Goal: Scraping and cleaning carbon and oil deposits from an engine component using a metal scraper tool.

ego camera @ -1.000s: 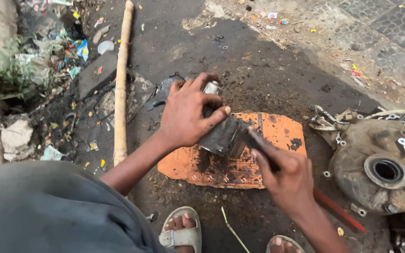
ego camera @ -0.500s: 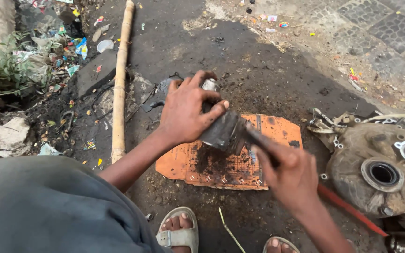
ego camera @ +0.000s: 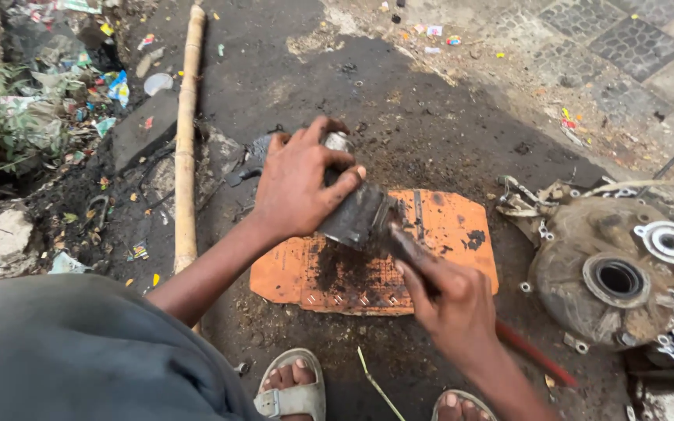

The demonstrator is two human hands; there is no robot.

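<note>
While the person crouches over oily black ground, the left hand [ego camera: 298, 183] wraps a grimy dark-grey metal cylinder part [ego camera: 356, 214], with the fingers [ego camera: 335, 183] curled over its top and the thumb pressed along its near side. The part hangs just above a flat orange sheet of card [ego camera: 446, 226] smeared with black grease, which lies on the ground in the middle of the scene. A small silvery end piece [ego camera: 337, 142] pokes out beyond the far side of the hand.

The right hand [ego camera: 454, 312] is closed in a fist around a dark slim tool handle [ego camera: 403, 242], whose far end meets the cylinder part; whether it touches or enters the part cannot be told.

The part looks heavy, rigid and slick with grease, so a full wrap around its body, as held now, seems the surest hold.

To the right lies a dirt-caked round metal engine casing [ego camera: 610, 281] with bearing holes, cut off by the picture's edge. A long bamboo pole [ego camera: 186, 140] lies to the left, with litter beyond it. A thin red rod [ego camera: 536, 355] runs near the right forearm. Sandalled feet [ego camera: 294, 394] show at the near edge. Much of the part is hidden by the left palm, and the tool's tip is hard to make out.
</note>
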